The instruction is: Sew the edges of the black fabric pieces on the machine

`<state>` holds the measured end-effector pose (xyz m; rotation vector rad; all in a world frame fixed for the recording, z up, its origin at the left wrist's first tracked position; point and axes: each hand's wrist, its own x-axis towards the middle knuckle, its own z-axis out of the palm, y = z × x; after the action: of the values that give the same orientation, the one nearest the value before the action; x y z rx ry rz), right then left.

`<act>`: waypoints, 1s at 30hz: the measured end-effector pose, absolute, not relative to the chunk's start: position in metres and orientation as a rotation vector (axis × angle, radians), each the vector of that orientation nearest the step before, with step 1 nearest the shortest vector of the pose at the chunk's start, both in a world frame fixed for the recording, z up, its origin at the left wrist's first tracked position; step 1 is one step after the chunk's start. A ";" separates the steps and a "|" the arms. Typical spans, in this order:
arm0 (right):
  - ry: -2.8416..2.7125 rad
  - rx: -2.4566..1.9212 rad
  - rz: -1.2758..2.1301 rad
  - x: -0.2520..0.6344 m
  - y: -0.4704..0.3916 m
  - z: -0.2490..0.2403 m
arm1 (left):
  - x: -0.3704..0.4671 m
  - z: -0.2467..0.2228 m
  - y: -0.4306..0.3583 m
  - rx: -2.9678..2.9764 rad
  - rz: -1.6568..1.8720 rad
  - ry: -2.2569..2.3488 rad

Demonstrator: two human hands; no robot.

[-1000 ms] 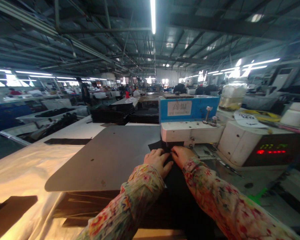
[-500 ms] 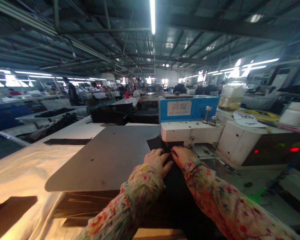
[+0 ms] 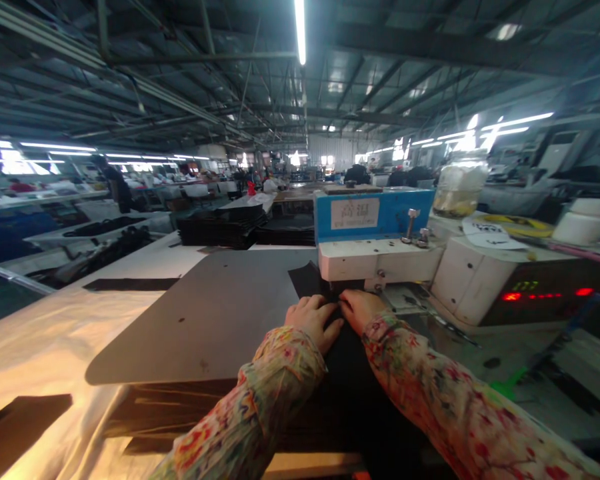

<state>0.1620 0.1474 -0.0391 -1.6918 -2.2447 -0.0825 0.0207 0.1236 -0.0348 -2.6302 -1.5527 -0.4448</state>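
A piece of black cloth (image 3: 350, 363) is spread under the fingertips of both hands, directly before the white machine head (image 3: 375, 260). One corner of it is left showing on the grey plate (image 3: 195, 313), just beyond the left fingers; the rest is draped toward the wearer, between the two forearms. By the left hand (image 3: 311, 321) the cloth is covered from the left side: its fingers are laid forward, slightly bent, and the thumb is held apart from them. By the right hand (image 3: 363, 309) it is met from the right, with the fingers drawn together and their tips brought near the left fingertips. Whether the cloth is pinched there or only pressed down cannot be told, as the right fingertips' undersides are hidden.
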 end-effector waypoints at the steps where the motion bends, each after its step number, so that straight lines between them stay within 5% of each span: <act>1: -2.244 -1.690 -0.090 0.162 0.147 -0.039 | 0.021 -0.035 0.124 -2.632 -0.441 -1.556; 30: -2.256 -1.706 -0.064 0.162 0.147 -0.038 | 0.020 -0.040 0.126 -2.621 -0.515 -1.519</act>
<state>0.1621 0.1474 -0.0382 -1.7063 -2.2564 -0.0644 0.0196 0.1260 -0.0401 -2.6212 -1.5193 -0.5148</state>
